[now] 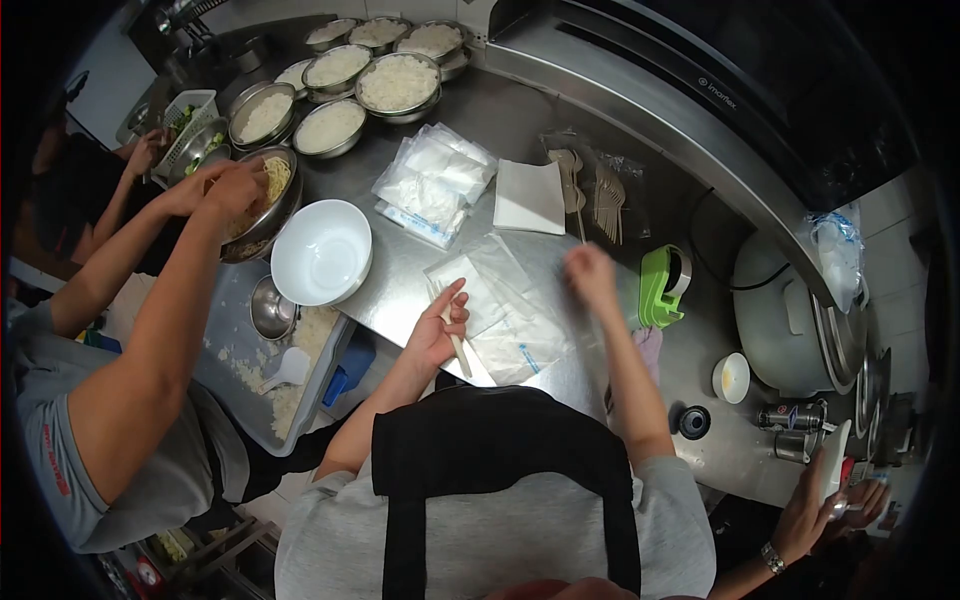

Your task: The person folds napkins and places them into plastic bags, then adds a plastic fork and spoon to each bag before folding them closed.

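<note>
My left hand point(440, 328) is closed around a beige utensil point(460, 357); its handle sticks out below my fingers, and its other end is mostly hidden. Beneath and beside this hand, flat clear plastic bags point(520, 335) lie on the steel counter, with white paper point(475, 300) showing among them. Smeared by motion, my right hand point(590, 275) is over the counter right of the bags. Just beyond it are beige spoons point(567, 172) and, in clear plastic, beige forks point(608, 203). A stack of white napkins point(530, 197) lies left of the spoons.
A green tape dispenser point(655, 288) stands right of my right hand. Plastic packets point(435, 180) and a white bowl point(322, 252) sit to the left. Metal bowls of rice point(398, 84) crowd the back. At left, a co-worker's hands point(228, 190) reach into a noodle bowl; another person's hand point(805, 515) is at right.
</note>
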{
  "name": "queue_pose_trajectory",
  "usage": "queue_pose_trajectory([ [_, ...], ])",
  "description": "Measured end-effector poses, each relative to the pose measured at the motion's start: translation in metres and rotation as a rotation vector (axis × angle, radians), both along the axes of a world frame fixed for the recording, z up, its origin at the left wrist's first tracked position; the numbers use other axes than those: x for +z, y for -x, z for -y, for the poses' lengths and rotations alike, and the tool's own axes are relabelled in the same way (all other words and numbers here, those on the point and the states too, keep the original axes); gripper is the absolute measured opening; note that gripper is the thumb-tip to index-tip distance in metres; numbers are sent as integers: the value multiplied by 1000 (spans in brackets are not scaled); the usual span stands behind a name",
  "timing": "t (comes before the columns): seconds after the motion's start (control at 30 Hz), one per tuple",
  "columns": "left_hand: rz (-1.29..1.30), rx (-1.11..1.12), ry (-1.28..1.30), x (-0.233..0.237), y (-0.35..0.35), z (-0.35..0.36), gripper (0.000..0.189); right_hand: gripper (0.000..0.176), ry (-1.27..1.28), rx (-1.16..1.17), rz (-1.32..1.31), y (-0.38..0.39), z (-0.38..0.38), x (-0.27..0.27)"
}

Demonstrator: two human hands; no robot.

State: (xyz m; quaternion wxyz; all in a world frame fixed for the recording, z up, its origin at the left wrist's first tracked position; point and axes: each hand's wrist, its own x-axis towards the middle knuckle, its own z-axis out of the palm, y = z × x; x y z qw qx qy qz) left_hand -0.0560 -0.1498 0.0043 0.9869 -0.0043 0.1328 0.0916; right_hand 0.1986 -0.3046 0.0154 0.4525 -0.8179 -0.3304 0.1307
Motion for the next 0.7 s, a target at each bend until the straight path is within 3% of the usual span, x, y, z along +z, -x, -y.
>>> queue_pose_trajectory([
  [0.03,-69,30,-26,10,0,-1,37,16,-36,-217,242,-26,0,10],
  [0.13,-87,71,-85,36,2,2,49,29,193,-579,413,-109,2,-26],
  [0.17,-76,102,-102,30,2,3,57,29,186,-564,416,-118,2,-23],
  [0.27,-7,134,-99,25,5,2,55,47,708,-394,247,-148,-4,-33],
  [0.33,-78,163,-143,31,10,2,48,44,737,-291,277,-155,2,-44],
  [0.37,-71,171,-179,28,13,1,45,39,645,-244,276,-164,9,-59],
  [0.4,-147,211,-246,31,16,3,43,25,230,-301,72,-167,21,-93],
  [0.43,-192,246,-269,37,19,6,43,18,125,-354,-361,-118,24,-40],
  [0.63,-226,350,-174,36,24,11,43,9,-241,-208,-538,32,42,8],
  [0.7,-263,412,-257,39,19,13,42,8,-255,61,-580,83,37,32],
])
